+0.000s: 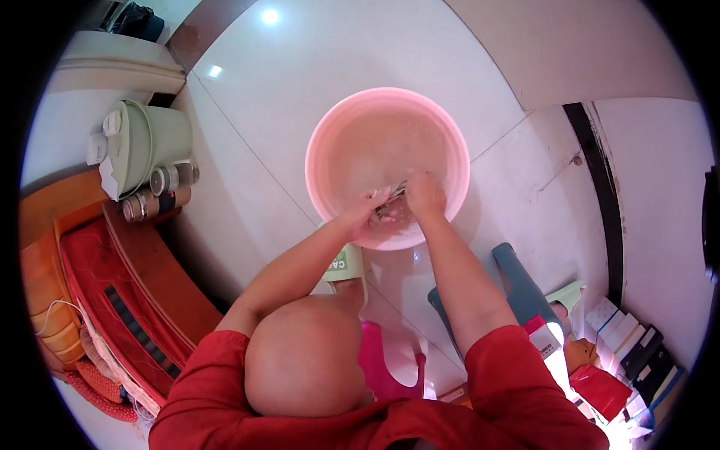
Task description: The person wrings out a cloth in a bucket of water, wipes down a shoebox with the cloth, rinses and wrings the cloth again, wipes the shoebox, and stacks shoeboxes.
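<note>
A pink basin [315,180] of cloudy water stands on the floor in front of me, with both my hands inside its near side. Between them is a small, twisted, dark-and-light streaked piece [396,193], perhaps wet cloth; its exact kind is unclear. My left hand [370,208] grips its left end with curled fingers, partly at the water's surface. Closed into a fist, my right hand [426,196] holds the other end near the basin's right wall. Some of the fingers are hidden by the water and the piece.
At left are a pale green bucket [169,135], a jar [165,180] and a wooden seat with a red cushion [112,292]. A blue-grey stool [525,289] and a pink stool [382,364] stand near my legs. Books and boxes [637,345] lie at right.
</note>
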The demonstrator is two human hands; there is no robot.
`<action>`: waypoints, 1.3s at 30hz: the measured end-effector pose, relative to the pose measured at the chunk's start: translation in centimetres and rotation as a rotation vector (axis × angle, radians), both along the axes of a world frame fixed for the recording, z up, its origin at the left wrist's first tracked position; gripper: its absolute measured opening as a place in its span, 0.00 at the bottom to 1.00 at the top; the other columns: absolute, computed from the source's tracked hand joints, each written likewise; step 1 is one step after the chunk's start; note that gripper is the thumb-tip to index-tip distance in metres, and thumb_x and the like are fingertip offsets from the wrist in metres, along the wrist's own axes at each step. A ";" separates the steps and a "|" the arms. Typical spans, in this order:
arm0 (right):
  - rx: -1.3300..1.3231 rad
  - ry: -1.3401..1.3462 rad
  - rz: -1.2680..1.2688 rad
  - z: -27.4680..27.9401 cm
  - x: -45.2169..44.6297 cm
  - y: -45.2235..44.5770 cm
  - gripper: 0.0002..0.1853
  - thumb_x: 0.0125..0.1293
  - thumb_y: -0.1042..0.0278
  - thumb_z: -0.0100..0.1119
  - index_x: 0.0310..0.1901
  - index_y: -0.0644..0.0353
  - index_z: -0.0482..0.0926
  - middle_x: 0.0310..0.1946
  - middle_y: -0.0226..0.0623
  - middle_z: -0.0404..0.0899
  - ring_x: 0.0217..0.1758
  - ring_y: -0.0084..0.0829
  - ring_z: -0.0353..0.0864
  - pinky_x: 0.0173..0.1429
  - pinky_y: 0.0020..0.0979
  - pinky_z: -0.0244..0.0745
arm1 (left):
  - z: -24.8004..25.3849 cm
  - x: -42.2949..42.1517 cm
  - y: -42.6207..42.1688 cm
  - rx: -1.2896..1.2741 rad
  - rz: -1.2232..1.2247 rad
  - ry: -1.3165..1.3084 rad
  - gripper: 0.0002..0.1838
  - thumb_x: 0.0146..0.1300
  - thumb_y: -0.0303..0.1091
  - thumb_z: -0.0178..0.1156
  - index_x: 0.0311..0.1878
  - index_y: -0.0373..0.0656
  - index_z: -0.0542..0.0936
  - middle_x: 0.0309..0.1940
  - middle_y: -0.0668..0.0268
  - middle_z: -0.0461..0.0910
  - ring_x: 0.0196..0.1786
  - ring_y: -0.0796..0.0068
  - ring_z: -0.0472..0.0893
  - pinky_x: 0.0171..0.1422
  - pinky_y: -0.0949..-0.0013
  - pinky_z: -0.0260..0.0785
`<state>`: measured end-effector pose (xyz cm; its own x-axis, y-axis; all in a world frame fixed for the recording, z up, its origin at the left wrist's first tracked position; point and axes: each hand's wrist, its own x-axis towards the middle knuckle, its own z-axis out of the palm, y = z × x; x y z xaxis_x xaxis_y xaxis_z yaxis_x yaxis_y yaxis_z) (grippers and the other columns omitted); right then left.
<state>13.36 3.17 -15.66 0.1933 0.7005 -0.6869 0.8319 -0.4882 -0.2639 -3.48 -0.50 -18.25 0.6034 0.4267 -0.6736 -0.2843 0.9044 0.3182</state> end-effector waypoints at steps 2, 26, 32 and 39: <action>0.315 -0.119 -0.186 -2.9 0.2 -0.9 0.17 0.69 0.58 0.48 0.51 0.60 0.78 0.50 0.53 0.80 0.54 0.54 0.79 0.58 0.51 0.72 | 1.3 1.2 0.5 0.105 0.109 0.341 0.12 0.71 0.40 0.56 0.42 0.40 0.78 0.35 0.65 0.80 0.35 0.74 0.81 0.38 0.70 0.78; 0.305 0.404 -0.241 3.3 -7.2 -3.2 0.16 0.69 0.55 0.48 0.45 0.60 0.78 0.42 0.57 0.81 0.50 0.57 0.79 0.54 0.52 0.71 | -1.0 -0.2 2.2 -0.026 0.246 0.188 0.13 0.69 0.44 0.56 0.49 0.49 0.81 0.43 0.70 0.82 0.42 0.76 0.82 0.45 0.72 0.77; 0.149 0.095 -0.244 3.5 -2.4 -0.6 0.16 0.69 0.56 0.49 0.46 0.57 0.79 0.43 0.54 0.81 0.49 0.55 0.79 0.52 0.51 0.72 | 0.3 -0.6 2.3 0.171 -0.043 0.355 0.14 0.72 0.36 0.52 0.55 0.43 0.80 0.45 0.68 0.81 0.45 0.72 0.80 0.52 0.68 0.75; 0.396 -0.038 0.032 -1.0 0.3 -2.5 0.14 0.65 0.55 0.53 0.41 0.53 0.84 0.49 0.49 0.80 0.52 0.52 0.76 0.59 0.46 0.71 | 1.0 -3.0 3.8 0.971 -0.324 1.082 0.04 0.62 0.26 0.61 0.38 0.42 0.83 0.39 0.61 0.81 0.43 0.62 0.80 0.47 0.64 0.73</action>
